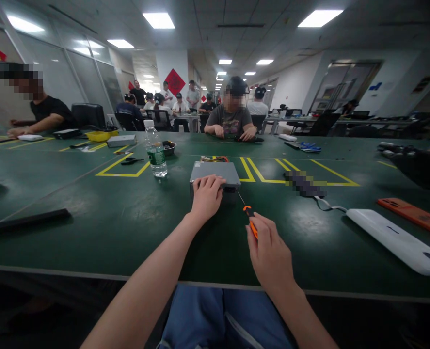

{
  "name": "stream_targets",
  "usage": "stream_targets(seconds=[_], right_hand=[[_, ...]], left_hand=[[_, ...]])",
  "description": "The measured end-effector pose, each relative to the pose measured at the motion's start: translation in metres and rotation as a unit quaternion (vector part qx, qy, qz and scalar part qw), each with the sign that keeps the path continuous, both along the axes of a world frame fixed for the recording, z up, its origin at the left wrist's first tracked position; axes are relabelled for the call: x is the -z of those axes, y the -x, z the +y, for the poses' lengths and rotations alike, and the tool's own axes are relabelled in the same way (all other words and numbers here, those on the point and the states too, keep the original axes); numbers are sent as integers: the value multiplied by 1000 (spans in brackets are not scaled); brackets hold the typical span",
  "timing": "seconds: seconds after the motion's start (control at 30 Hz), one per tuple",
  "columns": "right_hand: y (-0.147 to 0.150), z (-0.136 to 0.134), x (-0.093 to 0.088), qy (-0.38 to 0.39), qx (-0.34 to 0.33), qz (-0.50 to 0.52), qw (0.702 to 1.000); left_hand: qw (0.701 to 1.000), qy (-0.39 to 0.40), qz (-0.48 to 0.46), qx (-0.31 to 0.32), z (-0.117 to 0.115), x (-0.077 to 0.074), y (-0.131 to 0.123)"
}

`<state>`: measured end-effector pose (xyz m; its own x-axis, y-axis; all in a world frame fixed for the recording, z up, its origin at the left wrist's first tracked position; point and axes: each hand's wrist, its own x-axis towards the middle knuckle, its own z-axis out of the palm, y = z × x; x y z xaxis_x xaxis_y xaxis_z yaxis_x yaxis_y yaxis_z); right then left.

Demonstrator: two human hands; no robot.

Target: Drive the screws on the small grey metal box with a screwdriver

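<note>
A grey metal computer power supply (215, 169) sits on the green table in front of me, with coloured wires at its far side. My left hand (206, 196) grips its near left part, with the fingers over the top and front edge. My right hand (270, 247) is closed around the handle of a screwdriver (249, 212) with an orange and black grip. The screwdriver's thin shaft points up and left, its tip close to the near right corner of the power supply. Whether the tip touches a screw I cannot tell.
A water bottle (156, 152) stands left of the power supply, near a small bowl (168, 147). To the right lie a white power bank (392, 237) with a cable, a dark phone (304, 183) and an orange phone (414, 215). A person (231, 118) sits opposite.
</note>
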<state>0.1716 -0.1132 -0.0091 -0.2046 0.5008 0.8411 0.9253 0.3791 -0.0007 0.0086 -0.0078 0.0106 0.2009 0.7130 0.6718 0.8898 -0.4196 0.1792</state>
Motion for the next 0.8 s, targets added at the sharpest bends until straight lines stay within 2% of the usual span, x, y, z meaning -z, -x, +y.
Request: stream_targets(seconds=[0.1, 0.13, 0.2, 0.3, 0.37, 0.5, 0.63, 0.7, 0.8], right_hand=[[-2, 1, 0, 14, 58, 9, 998], [-3, 1, -1, 23, 59, 10, 998], [-2, 2, -2, 38, 37, 22, 998], [-1, 4, -3, 11, -11, 62, 998], [-1, 6, -3, -3, -47, 61, 997], [-9, 9, -3, 24, -19, 48, 998], [-13, 10, 0, 58, -35, 36, 997], [-12, 10, 2, 35, -31, 51, 998], [-10, 9, 3, 20, -49, 21, 998]], left_hand=[[1000, 7, -1, 3, 0, -2, -2], [1000, 8, 0, 5, 0, -3, -2], [1000, 9, -4, 0, 1, -3, -3], [1000, 6, -1, -4, 3, -2, -2], [1000, 4, 12, 16, 5, -2, 0], [1000, 2, 1, 25, 8, 0, 3], [999, 7, -4, 33, 10, 0, 3], [999, 5, -10, 35, 11, 1, 2], [999, 2, -18, 40, 14, 2, 2]])
